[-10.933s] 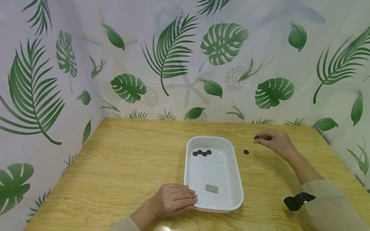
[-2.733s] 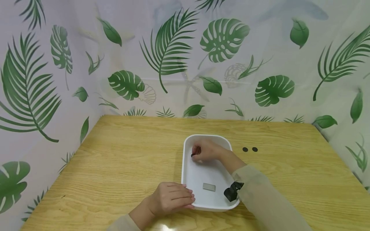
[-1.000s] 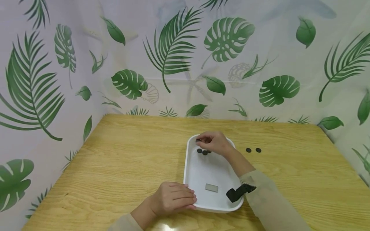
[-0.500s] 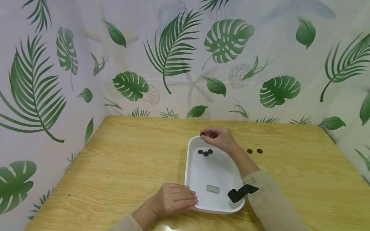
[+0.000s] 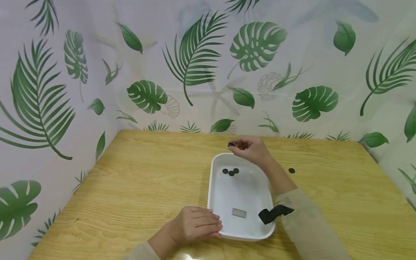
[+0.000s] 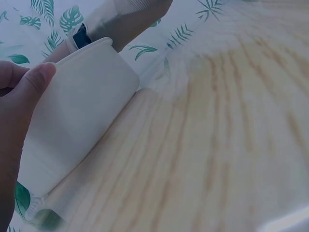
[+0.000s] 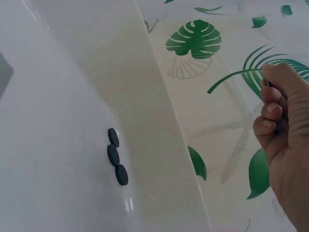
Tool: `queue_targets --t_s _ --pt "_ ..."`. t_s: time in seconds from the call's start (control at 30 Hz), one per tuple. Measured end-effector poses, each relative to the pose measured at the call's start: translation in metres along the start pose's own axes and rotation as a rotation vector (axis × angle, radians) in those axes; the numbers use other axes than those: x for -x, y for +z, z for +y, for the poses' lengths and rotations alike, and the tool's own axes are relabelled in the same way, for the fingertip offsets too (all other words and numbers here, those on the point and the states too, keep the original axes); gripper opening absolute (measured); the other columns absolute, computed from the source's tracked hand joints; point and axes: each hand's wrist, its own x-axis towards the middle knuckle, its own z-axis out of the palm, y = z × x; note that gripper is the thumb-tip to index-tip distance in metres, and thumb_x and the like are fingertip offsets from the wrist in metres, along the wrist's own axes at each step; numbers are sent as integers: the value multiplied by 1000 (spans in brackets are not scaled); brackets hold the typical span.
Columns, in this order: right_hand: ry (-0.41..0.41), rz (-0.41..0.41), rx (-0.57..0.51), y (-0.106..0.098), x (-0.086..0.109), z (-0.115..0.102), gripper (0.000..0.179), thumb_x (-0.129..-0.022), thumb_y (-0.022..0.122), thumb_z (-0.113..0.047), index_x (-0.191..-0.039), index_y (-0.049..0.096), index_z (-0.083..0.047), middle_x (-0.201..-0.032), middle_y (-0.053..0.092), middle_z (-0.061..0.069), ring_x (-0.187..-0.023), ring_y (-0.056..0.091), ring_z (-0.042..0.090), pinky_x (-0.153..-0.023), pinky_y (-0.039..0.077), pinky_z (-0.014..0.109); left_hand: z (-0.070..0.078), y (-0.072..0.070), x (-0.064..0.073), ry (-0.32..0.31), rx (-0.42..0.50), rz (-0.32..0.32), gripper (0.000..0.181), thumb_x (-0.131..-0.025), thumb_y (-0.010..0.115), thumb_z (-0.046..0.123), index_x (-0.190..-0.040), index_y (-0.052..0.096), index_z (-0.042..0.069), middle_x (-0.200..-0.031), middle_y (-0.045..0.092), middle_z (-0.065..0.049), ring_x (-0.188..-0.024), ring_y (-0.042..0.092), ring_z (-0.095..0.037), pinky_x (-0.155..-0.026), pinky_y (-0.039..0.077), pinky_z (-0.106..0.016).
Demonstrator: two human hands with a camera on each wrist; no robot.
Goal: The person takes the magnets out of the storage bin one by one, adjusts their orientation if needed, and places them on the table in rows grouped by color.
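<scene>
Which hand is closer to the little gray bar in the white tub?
Left. The left hand holds the tub at its near-left corner, close to the gray bar; the right hand is by the far end, pinching a black disc.

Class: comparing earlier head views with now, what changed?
The right hand set one black disc on the table, moved left, pinched the leftmost disc and lifted it from the white tray, leaving three discs inside. The forearm seemingly hides the other table disc. The left hand still holds the tray's near-left corner; the gray block stays.
</scene>
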Motion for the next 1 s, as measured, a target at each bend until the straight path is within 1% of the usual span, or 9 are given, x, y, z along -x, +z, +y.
queue_targets --t_s 0.17,0.27,0.4,0.5,0.67,0.83,0.93,1.0 --pt "-186 26 59 -10 -3 -4 12 -78 72 6 -90 72 3 -70 64 7 -58 51 3 -49 44 13 0 1 1 1 4 -8 19 -82 73 32 -83 75 13 -83 74 1 -79 70 -8 -80 57 -23" --pt "-280 31 107 -14 -5 -5 15 -75 73 7 -89 72 1 -70 65 5 -58 51 3 -50 44 11 0 2 1 3 6 -9 19 -82 74 32 -83 75 13 -83 74 0 -79 70 -8 -81 57 -23" --pt "-391 41 198 -19 -8 -7 19 -71 74 9 -87 73 -1 -70 65 3 -58 50 4 -51 43 9 0 2 3 6 12 -12 20 -81 75 32 -84 75 12 -83 74 0 -80 71 -9 -81 57 -24" --pt "-448 48 246 -24 -8 -7 21 -69 75 10 -87 72 -1 -70 65 3 -57 50 6 -50 42 10 1 2 4 1 17 -15 20 -81 75 32 -84 75 12 -83 74 -1 -80 71 -9 -81 57 -24" --pt "-497 53 292 -35 -7 -4 23 -66 76 11 -86 72 1 -70 65 4 -56 50 7 -50 42 11 3 0 4 -13 20 -20 20 -81 74 32 -84 75 12 -83 74 0 -79 71 -8 -81 57 -24" --pt "-518 46 348 -51 -2 0 25 -65 76 11 -87 72 0 -70 64 2 -57 49 7 -50 41 11 1 -1 2 -10 13 -15 20 -81 75 32 -84 75 12 -83 74 0 -79 71 -9 -80 57 -24" --pt "-501 45 378 -62 5 7 24 -65 76 10 -86 71 0 -70 63 1 -57 48 5 -50 40 10 0 -1 0 -2 13 -7 20 -81 74 32 -83 75 12 -82 74 0 -79 71 -8 -79 58 -24" --pt "-473 46 398 -69 11 12 24 -65 75 10 -86 71 0 -69 62 1 -57 47 5 -50 40 10 0 -1 -2 6 11 -1 20 -82 74 32 -82 75 12 -81 74 0 -78 71 -8 -78 58 -23"
